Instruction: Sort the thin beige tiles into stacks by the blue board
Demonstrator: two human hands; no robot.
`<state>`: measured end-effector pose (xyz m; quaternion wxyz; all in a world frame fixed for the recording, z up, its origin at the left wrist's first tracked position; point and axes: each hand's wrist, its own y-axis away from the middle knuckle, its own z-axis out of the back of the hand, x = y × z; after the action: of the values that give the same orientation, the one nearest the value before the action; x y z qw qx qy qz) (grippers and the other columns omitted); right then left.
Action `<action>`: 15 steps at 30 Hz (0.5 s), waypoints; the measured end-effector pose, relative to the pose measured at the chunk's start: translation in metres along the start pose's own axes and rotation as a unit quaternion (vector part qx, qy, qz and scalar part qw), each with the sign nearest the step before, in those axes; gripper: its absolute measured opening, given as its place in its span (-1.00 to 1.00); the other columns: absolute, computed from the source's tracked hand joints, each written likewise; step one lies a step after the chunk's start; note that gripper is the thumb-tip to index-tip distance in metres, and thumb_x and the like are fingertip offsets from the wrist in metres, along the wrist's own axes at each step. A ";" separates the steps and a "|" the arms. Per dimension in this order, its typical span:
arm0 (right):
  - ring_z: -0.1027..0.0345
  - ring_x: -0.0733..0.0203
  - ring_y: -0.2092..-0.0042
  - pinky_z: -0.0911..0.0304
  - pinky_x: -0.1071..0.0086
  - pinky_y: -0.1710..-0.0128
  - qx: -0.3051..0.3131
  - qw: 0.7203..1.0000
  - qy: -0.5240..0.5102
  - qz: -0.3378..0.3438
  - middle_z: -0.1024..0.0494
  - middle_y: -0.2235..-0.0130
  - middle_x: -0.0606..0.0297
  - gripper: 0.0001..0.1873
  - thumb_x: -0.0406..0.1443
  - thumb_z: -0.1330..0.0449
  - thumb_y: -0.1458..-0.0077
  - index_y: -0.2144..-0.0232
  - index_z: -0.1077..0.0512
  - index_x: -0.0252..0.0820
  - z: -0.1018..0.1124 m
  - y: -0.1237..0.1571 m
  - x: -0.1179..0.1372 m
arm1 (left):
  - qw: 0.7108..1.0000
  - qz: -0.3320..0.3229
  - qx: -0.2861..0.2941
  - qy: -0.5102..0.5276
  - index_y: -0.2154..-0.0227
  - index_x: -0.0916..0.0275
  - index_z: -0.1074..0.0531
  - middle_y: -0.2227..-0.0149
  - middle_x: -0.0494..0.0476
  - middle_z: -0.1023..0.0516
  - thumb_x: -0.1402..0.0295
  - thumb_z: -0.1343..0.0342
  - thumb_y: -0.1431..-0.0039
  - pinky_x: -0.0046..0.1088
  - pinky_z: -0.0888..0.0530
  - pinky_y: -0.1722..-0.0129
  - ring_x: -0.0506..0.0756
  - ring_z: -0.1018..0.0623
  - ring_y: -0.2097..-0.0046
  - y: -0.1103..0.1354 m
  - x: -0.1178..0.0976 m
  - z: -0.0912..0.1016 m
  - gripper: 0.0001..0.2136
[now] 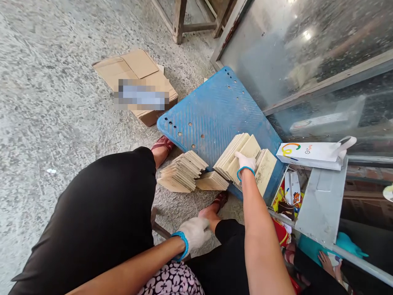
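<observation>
On the blue plastic platform (215, 110) thin beige boards (235, 151) stand on edge in a row. My right hand (246, 162), in a white glove with a blue cuff, is closed on them, its thumb against a board's face and its other fingers partly hidden. More boards (266, 170) lean just right of this hand. Near my feet, below the platform's edge, are a larger stack (181, 172) and a smaller stack (212, 181) of similar boards. My left hand (195, 235), gloved alike, hovers over my lap with thumb and fingers apart, nothing visible in it.
A cardboard box (138, 73) lies on the rough concrete floor left of the platform. A metal-framed glass panel (294, 53) stands along the right. By it, a white paper bag (310, 155) rests on a metal ledge (321, 205). Another person's hands (330, 266) show at lower right.
</observation>
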<state>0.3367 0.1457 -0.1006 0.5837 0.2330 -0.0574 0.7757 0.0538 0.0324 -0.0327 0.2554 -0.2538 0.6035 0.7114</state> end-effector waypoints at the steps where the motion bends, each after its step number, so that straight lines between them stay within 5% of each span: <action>1: -0.33 -0.11 -0.08 -0.34 0.12 0.02 0.004 1.000 0.001 0.005 -0.47 0.01 -0.10 -0.17 -0.08 -0.38 0.31 -0.03 -0.31 -0.29 -0.003 -0.004 0.000 | 1.000 -0.001 0.002 0.003 0.22 0.16 -0.49 0.15 0.21 -0.54 0.26 0.12 -0.09 -0.26 -0.42 0.17 0.26 -0.53 0.09 -0.001 0.001 0.000 -0.69; 11: -0.12 -0.17 -0.23 -0.21 0.09 -0.13 0.016 0.998 0.052 -0.032 -0.21 -0.22 -0.13 0.01 -0.08 -0.40 0.31 -0.18 -0.15 -0.28 -0.016 -0.002 0.014 | 0.998 0.015 0.008 0.053 0.30 0.14 -0.47 0.19 0.17 -0.53 0.24 0.12 -0.05 -0.31 -0.39 0.25 0.23 -0.53 0.13 -0.008 0.006 0.000 -0.72; 15: -0.19 -0.14 -0.20 -0.27 0.14 -0.09 0.014 0.997 0.060 -0.048 -0.26 -0.20 -0.12 0.01 -0.09 -0.39 0.30 -0.18 -0.15 -0.28 -0.011 0.006 0.023 | 0.998 0.023 0.003 0.064 0.31 0.12 -0.47 0.21 0.13 -0.54 0.24 0.12 -0.04 -0.36 -0.36 0.32 0.19 -0.53 0.17 -0.008 0.006 0.001 -0.72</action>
<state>0.3230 0.1679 -0.0992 0.6192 0.1970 -0.0005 0.7601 0.0546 0.0349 -0.0426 0.2008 -0.2838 0.6267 0.6974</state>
